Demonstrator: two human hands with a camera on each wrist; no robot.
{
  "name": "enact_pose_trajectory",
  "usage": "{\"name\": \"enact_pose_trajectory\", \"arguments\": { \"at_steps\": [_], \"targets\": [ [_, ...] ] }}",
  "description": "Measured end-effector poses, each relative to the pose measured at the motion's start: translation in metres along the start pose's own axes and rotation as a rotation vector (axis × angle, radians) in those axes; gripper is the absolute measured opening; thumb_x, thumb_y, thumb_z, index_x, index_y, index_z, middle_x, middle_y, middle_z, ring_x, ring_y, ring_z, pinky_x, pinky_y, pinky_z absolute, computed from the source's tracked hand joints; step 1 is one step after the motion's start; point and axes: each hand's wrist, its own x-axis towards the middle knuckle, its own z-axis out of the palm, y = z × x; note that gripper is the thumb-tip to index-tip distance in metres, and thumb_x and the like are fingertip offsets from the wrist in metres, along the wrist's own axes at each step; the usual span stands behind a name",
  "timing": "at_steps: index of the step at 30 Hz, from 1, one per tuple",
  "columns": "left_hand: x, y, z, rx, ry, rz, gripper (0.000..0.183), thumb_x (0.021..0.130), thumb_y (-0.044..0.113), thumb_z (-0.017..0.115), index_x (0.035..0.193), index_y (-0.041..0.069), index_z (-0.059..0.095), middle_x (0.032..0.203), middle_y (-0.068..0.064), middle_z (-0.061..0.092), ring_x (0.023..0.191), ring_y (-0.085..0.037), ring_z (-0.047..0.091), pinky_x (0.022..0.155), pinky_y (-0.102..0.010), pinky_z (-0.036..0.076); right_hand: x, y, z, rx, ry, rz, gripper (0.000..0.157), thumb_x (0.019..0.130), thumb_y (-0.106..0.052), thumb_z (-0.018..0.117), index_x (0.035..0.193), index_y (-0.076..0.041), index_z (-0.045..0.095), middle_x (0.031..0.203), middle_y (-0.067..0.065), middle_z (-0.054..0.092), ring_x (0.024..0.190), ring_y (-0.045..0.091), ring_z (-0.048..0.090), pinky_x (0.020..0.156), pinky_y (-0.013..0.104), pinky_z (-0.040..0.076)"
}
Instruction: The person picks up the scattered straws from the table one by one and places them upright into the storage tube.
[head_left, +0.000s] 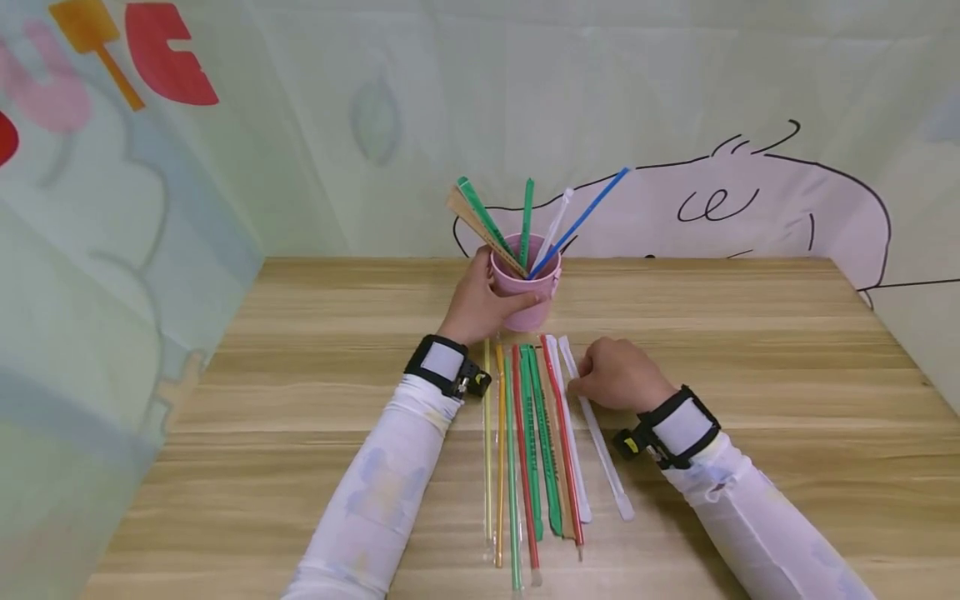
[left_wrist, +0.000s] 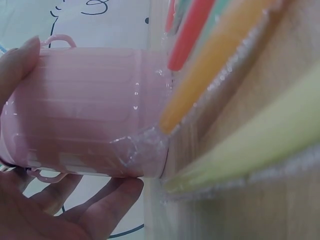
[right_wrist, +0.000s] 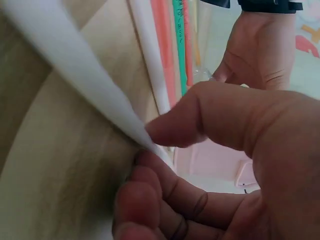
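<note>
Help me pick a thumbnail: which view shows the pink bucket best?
The head view has the pink bucket upright, open top and straws inside visible, though the left hand covers some. The left wrist shows its side close up; the right wrist, only part behind the right hand.

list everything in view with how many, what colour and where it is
Table: 1, wood-grain brown, centre and foreground
Bucket: 1, pink, on table
Green straws: 5, green, two in bucket, three on table
White straws: 3, white, one in bucket, two on table
Red straws: 2, red, on table
Brown straws: at least 2, brown, in bucket and on table
Blue straw: 1, blue, in bucket
Yellow straw: 1, yellow, left end of row
Orange straw: 1, orange, beside yellow straw
Backdrop: 1, pale, cartoon-printed, behind table
Wristbands: 2, black, on both wrists
Small cameras: 2, black, on wristbands
Sleeves: 2, pale patterned, on forearms
Left hand: 1, bare, around bucket
Right hand: 1, bare, pinching rightmost white straw
</note>
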Motion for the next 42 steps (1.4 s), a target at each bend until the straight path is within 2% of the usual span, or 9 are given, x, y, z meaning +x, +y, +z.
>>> {"name": "enact_pose_trajectory", "arguments": {
  "at_steps": [8,15,18,22,28,32,36,39,42],
  "targets": [
    [-0.001,0.004,0.002,-0.011,-0.006,0.019,0.093,0.074,0.039,0.084,0.145,0.013,0.03,0.142,-0.005,0.043,0.125,-0.016,0.041,0.103,-0.044,0.042,-0.001,0.015,-0.016,0.109,-0.023,0.017,0.023,0.087,-0.029,0.067,0.077,-0.008,0.068,0.059,0.003,0.059,0.052,0.016,0.054,0.044,0.027,0.042],
    [0.0,0.005,0.006,-0.008,-0.005,0.026,0.093,0.073,0.039,0.084,0.145,0.013,0.031,0.141,-0.006,0.044,0.125,-0.017,0.041,0.103,-0.044,0.043,-0.008,0.026,-0.045,0.478,0.006,0.015,0.021,0.092,-0.017,0.058,0.09,0.004,0.059,0.07,0.013,0.067,0.062,0.026,0.065,0.057,0.039,0.06],
    [0.001,0.004,0.008,-0.009,-0.007,0.028,0.093,0.073,0.04,0.084,0.145,0.014,0.031,0.141,-0.005,0.044,0.125,-0.016,0.041,0.103,-0.044,0.043,-0.013,0.033,-0.06,0.629,0.068,-0.009,0.022,0.094,-0.013,0.054,0.099,0.009,0.053,0.074,0.014,0.069,0.068,0.03,0.066,0.062,0.043,0.06],
    [0.002,0.003,0.012,-0.009,-0.009,0.024,0.093,0.073,0.04,0.084,0.145,0.014,0.031,0.142,-0.004,0.044,0.126,-0.016,0.041,0.103,-0.044,0.043,-0.021,0.038,-0.082,0.831,0.216,-0.051,0.022,0.098,-0.012,0.054,0.105,0.008,0.049,0.077,0.01,0.07,0.071,0.029,0.067,0.063,0.037,0.06],
    [0.003,0.006,0.015,-0.003,-0.005,0.031,0.093,0.073,0.04,0.084,0.145,0.013,0.031,0.141,-0.005,0.044,0.126,-0.016,0.041,0.103,-0.043,0.043,-0.024,0.035,-0.113,1.071,0.45,-0.225,0.02,0.094,-0.008,0.062,0.103,0.006,0.052,0.081,0.012,0.072,0.072,0.028,0.068,0.062,0.032,0.059],
    [0.004,0.007,0.017,-0.007,-0.007,0.041,0.092,0.073,0.039,0.084,0.143,0.012,0.032,0.14,-0.006,0.045,0.124,-0.014,0.042,0.103,-0.042,0.043,-0.02,0.027,-0.129,1.12,0.555,-0.281,0.023,0.091,-0.009,0.066,0.105,0.004,0.054,0.087,0.015,0.073,0.074,0.03,0.068,0.06,0.032,0.058],
    [0.004,0.008,0.018,-0.013,-0.003,0.05,0.09,0.074,0.038,0.084,0.143,0.011,0.032,0.139,-0.006,0.046,0.123,-0.013,0.042,0.103,-0.042,0.043,-0.014,0.018,-0.139,1.112,0.625,-0.276,0.026,0.09,-0.013,0.068,0.109,0.001,0.056,0.091,0.015,0.073,0.076,0.031,0.068,0.059,0.032,0.059],
    [0.004,0.009,0.019,-0.013,-0.006,0.052,0.091,0.074,0.037,0.084,0.144,0.011,0.031,0.14,-0.006,0.045,0.124,-0.015,0.041,0.103,-0.043,0.043,-0.006,0.012,-0.142,1.087,0.638,-0.257,0.026,0.091,-0.015,0.068,0.109,-0.002,0.055,0.091,0.014,0.073,0.076,0.031,0.067,0.057,0.031,0.059],
    [0.003,0.009,0.019,-0.006,-0.007,0.04,0.091,0.074,0.038,0.083,0.144,0.013,0.031,0.141,-0.005,0.044,0.125,-0.016,0.041,0.103,-0.043,0.043,0.005,0.006,-0.14,0.989,0.634,-0.225,0.023,0.092,-0.017,0.066,0.108,-0.004,0.055,0.09,0.011,0.073,0.075,0.031,0.067,0.057,0.028,0.058]
  ]
}}
